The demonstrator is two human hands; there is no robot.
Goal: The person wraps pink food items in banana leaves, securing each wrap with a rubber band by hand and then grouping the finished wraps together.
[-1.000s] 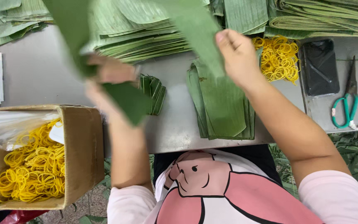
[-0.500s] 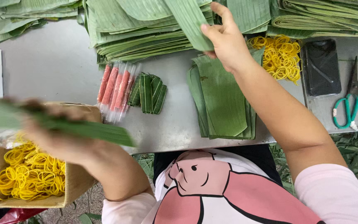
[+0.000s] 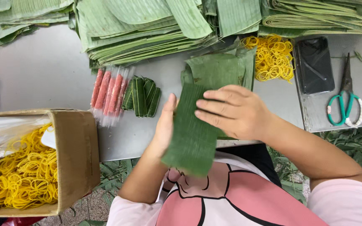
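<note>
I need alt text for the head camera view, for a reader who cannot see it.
A person's left hand and right hand hold a flat rectangular green banana leaf strip over a grey metal table. Behind it lie pink sausage sticks in clear wrap, small leaf-wrapped bundles and stacked leaves.

A matt, finely ribbed leaf strip (image 3: 191, 134) is seen; the table (image 3: 42, 75) is smooth grey metal, the box (image 3: 78, 159) rough brown cardboard.
</note>
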